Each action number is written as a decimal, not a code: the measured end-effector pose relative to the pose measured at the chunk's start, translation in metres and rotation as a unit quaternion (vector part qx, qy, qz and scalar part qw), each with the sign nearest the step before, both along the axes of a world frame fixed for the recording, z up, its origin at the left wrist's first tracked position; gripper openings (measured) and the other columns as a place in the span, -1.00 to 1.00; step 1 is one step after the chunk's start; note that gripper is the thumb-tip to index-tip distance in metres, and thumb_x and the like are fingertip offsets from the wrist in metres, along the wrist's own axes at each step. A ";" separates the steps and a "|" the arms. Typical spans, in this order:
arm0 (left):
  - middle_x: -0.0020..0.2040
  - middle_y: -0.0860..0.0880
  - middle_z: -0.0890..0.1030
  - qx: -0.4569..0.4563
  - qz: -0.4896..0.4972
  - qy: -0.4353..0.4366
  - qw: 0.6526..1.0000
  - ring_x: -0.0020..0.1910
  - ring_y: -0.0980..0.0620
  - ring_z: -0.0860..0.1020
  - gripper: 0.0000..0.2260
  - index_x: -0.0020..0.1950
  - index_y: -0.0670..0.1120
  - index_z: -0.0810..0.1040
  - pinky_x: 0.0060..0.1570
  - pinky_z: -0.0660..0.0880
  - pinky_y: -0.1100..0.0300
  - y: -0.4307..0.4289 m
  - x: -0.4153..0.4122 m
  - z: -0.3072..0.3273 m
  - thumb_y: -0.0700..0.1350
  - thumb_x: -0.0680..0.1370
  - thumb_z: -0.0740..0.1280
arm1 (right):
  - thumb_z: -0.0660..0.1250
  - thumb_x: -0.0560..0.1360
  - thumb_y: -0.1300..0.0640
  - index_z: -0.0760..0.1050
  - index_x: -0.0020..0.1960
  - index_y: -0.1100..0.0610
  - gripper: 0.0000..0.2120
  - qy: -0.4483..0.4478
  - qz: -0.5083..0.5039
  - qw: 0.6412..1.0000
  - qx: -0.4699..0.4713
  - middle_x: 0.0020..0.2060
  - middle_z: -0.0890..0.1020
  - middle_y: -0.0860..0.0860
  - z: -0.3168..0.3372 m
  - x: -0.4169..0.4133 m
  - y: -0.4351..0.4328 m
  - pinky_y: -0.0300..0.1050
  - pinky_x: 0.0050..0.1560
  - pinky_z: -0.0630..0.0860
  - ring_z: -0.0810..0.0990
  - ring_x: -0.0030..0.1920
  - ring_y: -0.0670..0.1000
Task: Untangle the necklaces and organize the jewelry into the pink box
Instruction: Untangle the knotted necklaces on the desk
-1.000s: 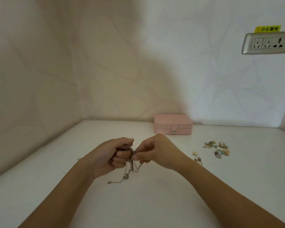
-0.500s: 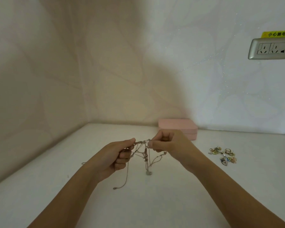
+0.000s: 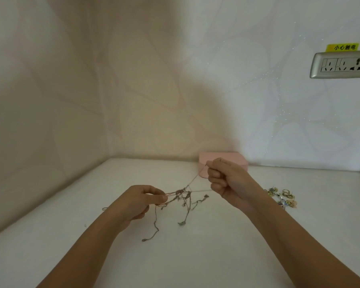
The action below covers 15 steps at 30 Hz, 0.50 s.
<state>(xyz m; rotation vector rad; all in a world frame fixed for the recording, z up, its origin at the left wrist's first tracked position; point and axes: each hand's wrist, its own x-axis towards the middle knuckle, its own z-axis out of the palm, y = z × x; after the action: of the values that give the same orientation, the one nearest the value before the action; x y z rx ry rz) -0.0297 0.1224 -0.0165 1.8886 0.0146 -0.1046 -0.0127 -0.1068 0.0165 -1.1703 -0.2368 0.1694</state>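
We are holding the tangled necklaces (image 3: 182,194) in the air above the tabletop (image 3: 195,256), between both hands. The left hand (image 3: 137,202) is pinching the tangle's left side between thumb and curled fingers. The right hand (image 3: 227,181), higher up, is gripping two thin strands running taut from the knot. Loose chain ends are hanging down; we cannot tell if they are touching the tabletop. The box (image 3: 216,155) is sitting by the back wall, lid down, partly hidden behind the right hand. Small jewelry (image 3: 282,197) is lying in a pile right of the right wrist.
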 end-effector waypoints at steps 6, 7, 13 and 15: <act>-0.24 -0.08 0.62 -0.052 0.116 0.024 0.992 -0.61 0.14 0.18 -0.87 -0.06 -0.21 0.62 -0.60 0.09 0.35 0.021 0.012 -0.005 -0.18 0.56 0.31 | 0.19 0.61 0.21 0.30 -0.24 0.10 -0.75 0.006 -0.024 0.994 -0.111 -0.54 0.36 -0.05 0.012 0.002 -0.025 -0.36 -0.64 0.07 0.14 -0.58 -0.16; -0.27 -0.08 0.60 -0.085 0.138 0.040 0.986 -0.64 0.15 0.16 -0.85 -0.06 -0.21 0.60 -0.64 0.09 0.38 0.026 0.014 -0.005 -0.19 0.58 0.27 | 0.20 0.61 0.21 0.33 -0.22 0.12 -0.78 -0.001 -0.044 0.991 -0.128 -0.54 0.38 -0.04 0.015 0.003 -0.032 -0.36 -0.65 0.07 0.15 -0.59 -0.16; -0.57 -0.01 0.40 -0.283 0.235 0.061 0.928 -0.73 0.15 0.12 -0.77 -0.19 -0.17 0.46 -0.70 0.03 0.48 0.060 0.022 -0.005 -0.24 0.59 0.09 | 0.26 0.58 0.19 0.42 -0.12 0.21 -0.88 -0.018 -0.143 0.880 -0.452 -0.49 0.60 0.03 0.016 0.007 -0.068 -0.29 -0.59 0.15 0.19 -0.57 -0.08; -0.61 0.01 0.36 -0.324 0.246 0.058 0.912 -0.75 0.16 0.12 -0.75 -0.23 -0.14 0.42 -0.71 0.01 0.48 0.066 0.021 -0.005 -0.22 0.60 0.05 | 0.25 0.57 0.21 0.45 -0.10 0.24 -0.89 -0.010 -0.130 0.849 -0.512 -0.48 0.63 0.04 0.013 0.008 -0.069 -0.29 -0.60 0.16 0.17 -0.56 -0.06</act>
<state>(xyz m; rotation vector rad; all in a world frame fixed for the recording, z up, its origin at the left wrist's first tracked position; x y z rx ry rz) -0.0084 0.1881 -0.0215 1.1657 0.4796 0.1167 -0.0048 -0.1759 0.0295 -2.2597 0.0238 0.0309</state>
